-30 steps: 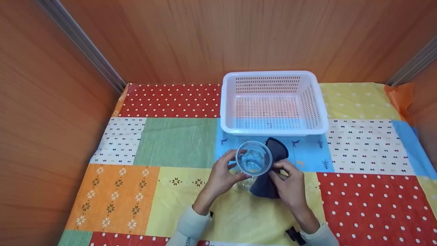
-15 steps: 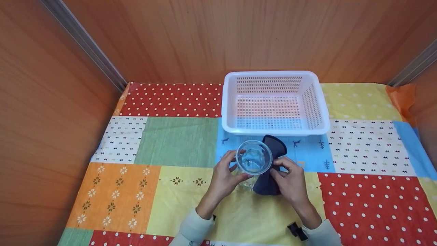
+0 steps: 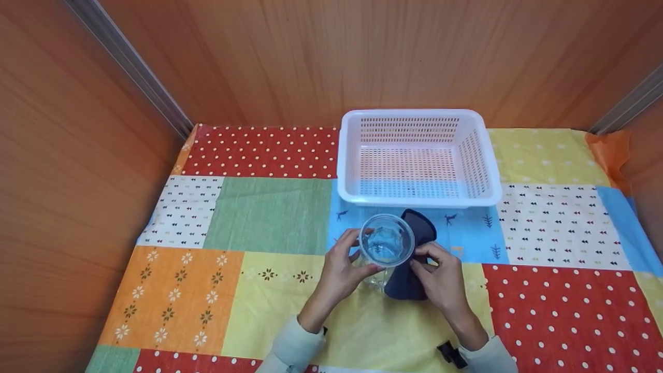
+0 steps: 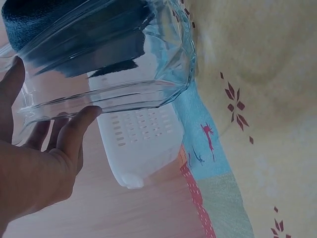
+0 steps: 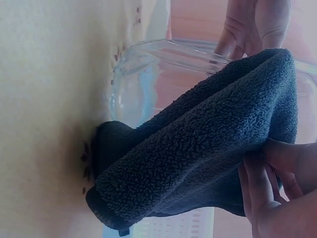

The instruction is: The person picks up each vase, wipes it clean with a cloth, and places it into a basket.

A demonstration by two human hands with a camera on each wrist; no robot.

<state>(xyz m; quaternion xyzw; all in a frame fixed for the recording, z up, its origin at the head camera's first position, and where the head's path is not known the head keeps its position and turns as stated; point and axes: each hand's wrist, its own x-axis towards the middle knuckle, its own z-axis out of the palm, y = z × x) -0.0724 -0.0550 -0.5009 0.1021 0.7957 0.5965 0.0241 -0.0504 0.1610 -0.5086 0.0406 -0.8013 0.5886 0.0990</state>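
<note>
Left grip (image 3: pixel 339 267) around clear jar (image 3: pixel 386 244), right grip (image 3: pixel 440 272) in pinch on dark cloth (image 3: pixel 405 282) alongside.

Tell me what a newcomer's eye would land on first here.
Probably the bright patchwork tablecloth filling much of the head view, with the white perforated basket standing out near its far edge. Next would come the clear jar in front of the basket, held by the left hand, and the dark cloth right beside it, pinched by the right hand.
</note>
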